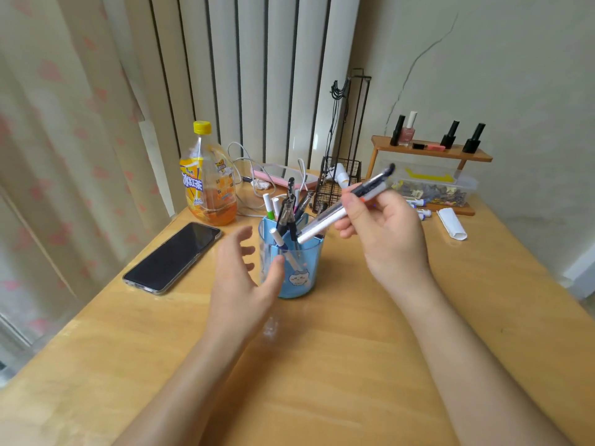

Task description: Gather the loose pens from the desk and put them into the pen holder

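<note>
A clear blue pen holder (301,272) stands mid-desk with several pens and markers sticking out of it. My right hand (386,230) grips a small bunch of pens (325,220), tilted, their lower white ends just over the holder's right rim. Fingers spread, my left hand (244,272) curves beside the holder's left wall and holds nothing. More loose markers (420,209) lie on the desk behind my right hand, partly hidden by it.
A black phone (172,257) lies at the left and an orange drink bottle (207,181) stands behind it. A black wire basket (338,185), cables and a pink item are at the back. A wooden shelf (431,152) with nail polish bottles stands over a clear box; a rolled paper (452,223) lies nearby.
</note>
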